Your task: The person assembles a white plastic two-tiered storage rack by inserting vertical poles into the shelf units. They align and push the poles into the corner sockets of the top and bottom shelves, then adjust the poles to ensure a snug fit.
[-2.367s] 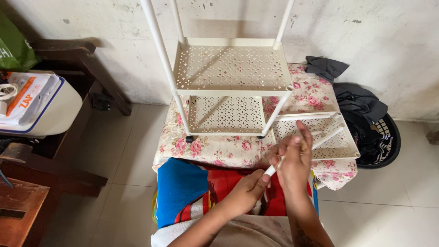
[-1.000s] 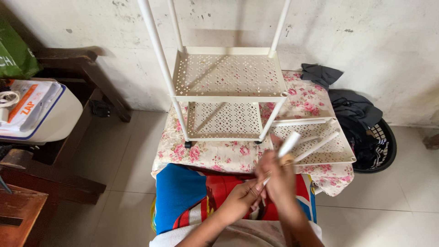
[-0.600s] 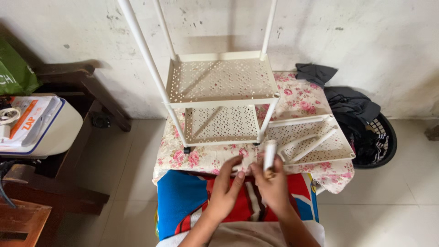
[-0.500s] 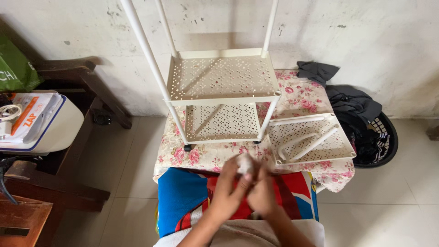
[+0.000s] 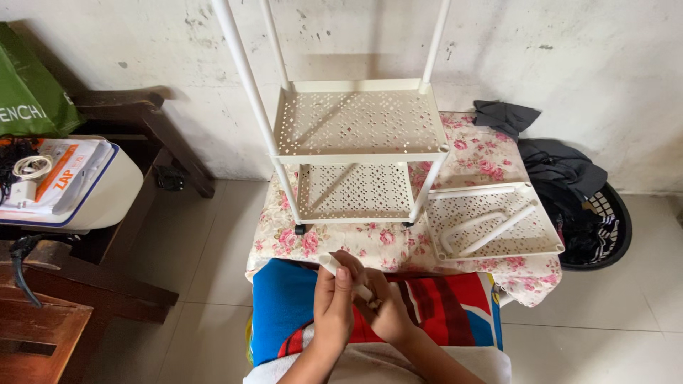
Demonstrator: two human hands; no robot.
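Both hands, left hand [image 5: 333, 306] and right hand [image 5: 385, 307], gripped a short white plastic tube [image 5: 346, 276] before a cream perforated shelf rack [image 5: 359, 146].

The table [image 5: 491, 160] wears a cream cloth printed with pink roses, its hem hanging over the near edge. At 11 o'clock on it stands a cream perforated rack [image 5: 359, 121] with two tiers on white poles, its small black casters resting on the cloth. At 3 o'clock, just beside the rack, lies a loose perforated tray [image 5: 491, 220] holding two white tubes [image 5: 491, 229]. At 1 o'clock, by the wall, sits a crumpled dark cloth [image 5: 504, 114].
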